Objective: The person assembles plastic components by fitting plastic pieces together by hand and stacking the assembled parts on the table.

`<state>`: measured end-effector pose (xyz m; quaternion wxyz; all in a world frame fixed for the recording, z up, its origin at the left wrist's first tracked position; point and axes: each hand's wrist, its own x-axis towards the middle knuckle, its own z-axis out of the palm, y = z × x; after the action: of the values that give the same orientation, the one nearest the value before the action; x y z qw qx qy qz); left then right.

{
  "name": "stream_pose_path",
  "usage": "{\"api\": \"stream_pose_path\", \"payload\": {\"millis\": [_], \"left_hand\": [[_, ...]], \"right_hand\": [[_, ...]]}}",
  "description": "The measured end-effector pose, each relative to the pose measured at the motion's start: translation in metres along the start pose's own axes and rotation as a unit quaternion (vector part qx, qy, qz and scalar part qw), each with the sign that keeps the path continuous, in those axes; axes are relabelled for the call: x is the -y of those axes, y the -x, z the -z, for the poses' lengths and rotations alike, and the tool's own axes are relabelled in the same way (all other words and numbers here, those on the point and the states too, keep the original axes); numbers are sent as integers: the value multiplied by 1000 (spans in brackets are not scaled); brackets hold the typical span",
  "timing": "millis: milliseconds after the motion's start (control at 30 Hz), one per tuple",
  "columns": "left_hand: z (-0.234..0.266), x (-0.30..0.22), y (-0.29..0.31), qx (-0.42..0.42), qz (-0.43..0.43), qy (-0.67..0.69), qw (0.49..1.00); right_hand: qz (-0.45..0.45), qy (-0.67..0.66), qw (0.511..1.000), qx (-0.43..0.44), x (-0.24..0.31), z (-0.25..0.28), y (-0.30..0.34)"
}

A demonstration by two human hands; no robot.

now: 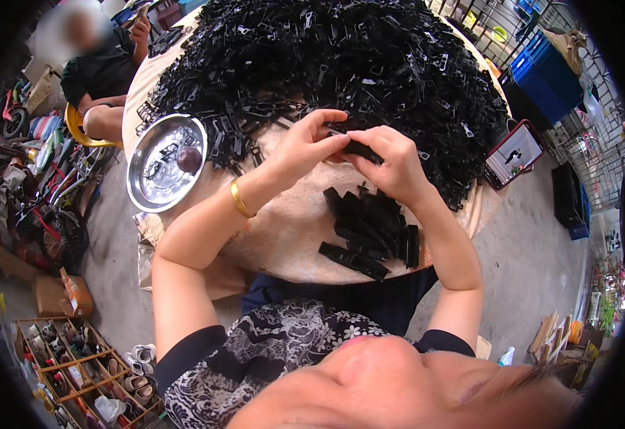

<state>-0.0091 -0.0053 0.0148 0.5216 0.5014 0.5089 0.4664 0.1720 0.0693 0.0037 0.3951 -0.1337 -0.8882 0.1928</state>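
L hand [305, 146] + R hand [392, 163] hold blk part [364, 151]; blk heap [326, 61] beyond, metal bowl [159, 191] to L.

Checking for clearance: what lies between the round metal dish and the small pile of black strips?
In the head view, the left forearm, wearing a gold bangle, lies across that stretch over pale tabletop.

Left hand [311, 143]: out in front of the chest, fingers curled, thumb stretched across toward the other hand
Right hand [392, 159]: right up beside it, back of the hand showing — thumb and fingers drawn into a pinch
Left forearm [216, 223]: slanting forward and inward from a bent elbow
Right forearm [449, 239]: leaning inward too, only steeper — elbows well apart, from where I stand
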Motion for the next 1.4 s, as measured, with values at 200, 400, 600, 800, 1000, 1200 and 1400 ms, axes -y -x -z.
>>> {"api": "stream_pose_path", "payload": {"millis": [200,400,600,800,1000,1200,1400], "left_hand": [[39,-3,-11,-137,-178,-457,861],[68,11,-20,-127,-110,-680,714],[65,9,-19,-187,-176,-647,718],[27,-14,-7,-36,-84,-254,963],[16,-3,-8,4,-83,-210,974],[11,-13,-3,27,3,-42,999],[15,-4,-7,-56,-30,-40,997]], "right_hand": [[-1,-3,1000,-28,2,1,-1],[-6,-24,1000,-17,6,-2,0],[-28,-48,998,-10,10,-1,2],[55,29,998,7,13,3,-3],[33,-36,999,16,9,-4,0],[-16,-39,998,-39,2,0,0],[-51,-82,986,-134,6,-1,-4]]}}
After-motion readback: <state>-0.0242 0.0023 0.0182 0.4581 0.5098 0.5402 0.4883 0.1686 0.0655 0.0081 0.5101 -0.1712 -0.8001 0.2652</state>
